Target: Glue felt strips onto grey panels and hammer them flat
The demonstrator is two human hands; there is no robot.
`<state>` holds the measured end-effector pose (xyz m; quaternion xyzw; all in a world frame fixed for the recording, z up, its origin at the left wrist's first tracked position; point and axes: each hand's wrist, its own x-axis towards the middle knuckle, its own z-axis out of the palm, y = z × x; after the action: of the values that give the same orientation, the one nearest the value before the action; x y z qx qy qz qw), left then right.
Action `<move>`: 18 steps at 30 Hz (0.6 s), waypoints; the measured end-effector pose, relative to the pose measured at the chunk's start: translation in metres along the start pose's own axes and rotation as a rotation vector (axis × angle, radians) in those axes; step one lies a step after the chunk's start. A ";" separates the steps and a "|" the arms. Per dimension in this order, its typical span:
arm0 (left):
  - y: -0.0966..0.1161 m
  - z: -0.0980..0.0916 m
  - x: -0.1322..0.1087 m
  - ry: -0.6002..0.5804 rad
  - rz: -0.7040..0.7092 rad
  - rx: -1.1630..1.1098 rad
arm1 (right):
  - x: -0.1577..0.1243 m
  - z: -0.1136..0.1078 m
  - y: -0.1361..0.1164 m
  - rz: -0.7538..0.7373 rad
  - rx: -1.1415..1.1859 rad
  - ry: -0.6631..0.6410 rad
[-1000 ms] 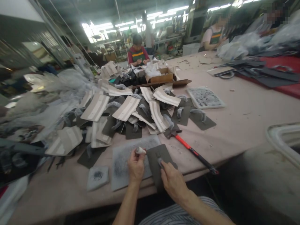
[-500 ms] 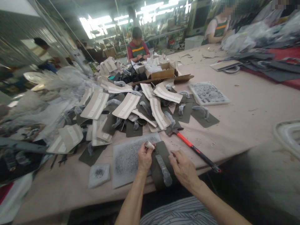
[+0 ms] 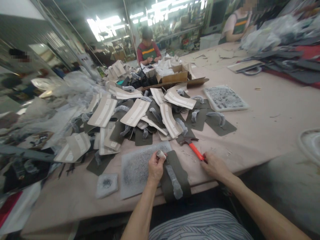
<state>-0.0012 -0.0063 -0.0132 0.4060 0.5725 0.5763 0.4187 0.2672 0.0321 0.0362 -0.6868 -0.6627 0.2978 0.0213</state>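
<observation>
My left hand (image 3: 156, 169) is closed around a short, pale cylinder (image 3: 160, 154), held over the upper end of a dark olive panel (image 3: 183, 176). A plastic-wrapped handle (image 3: 174, 181) runs lengthwise along that panel, whose near end hangs past the table edge. Fingers curled, my right hand (image 3: 213, 164) grips the handle of a claw hammer (image 3: 196, 150) with a red shaft. The hammer's dark head rests on the table beyond the panel. Under and beside my left hand lies a grey, scuffed board (image 3: 136, 173). To its left sits a small pale block (image 3: 107, 185) with a dark worn spot.
A heap of pale and olive panels (image 3: 135, 112) with wrapped handles covers the table ahead. A scuffed white slab (image 3: 226, 98) lies at right, and a cardboard box (image 3: 176, 76) stands behind the heap. Clear plastic bags (image 3: 72, 86) pile up at left. Co-workers sit across the table.
My right hand has moved right from beside the panel and taken hold of the hammer's handle. My left hand stays at the panel's upper end with the pale cylinder.
</observation>
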 end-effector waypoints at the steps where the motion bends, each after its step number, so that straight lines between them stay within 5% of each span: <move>1: 0.001 0.000 0.000 -0.009 -0.001 0.001 | 0.001 0.000 -0.001 0.011 0.077 -0.040; 8: 0.006 -0.002 0.001 -0.052 0.008 0.022 | -0.006 0.009 -0.009 0.154 0.623 -0.286; 14: 0.003 -0.004 0.001 -0.094 0.059 0.118 | -0.005 0.005 -0.013 0.224 0.834 -0.389; 18: 0.007 -0.005 0.002 -0.147 0.108 0.193 | -0.013 -0.007 -0.033 0.202 0.876 -0.346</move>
<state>-0.0067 -0.0058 -0.0059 0.5158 0.5704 0.5089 0.3869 0.2413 0.0272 0.0613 -0.6144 -0.3988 0.6595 0.1690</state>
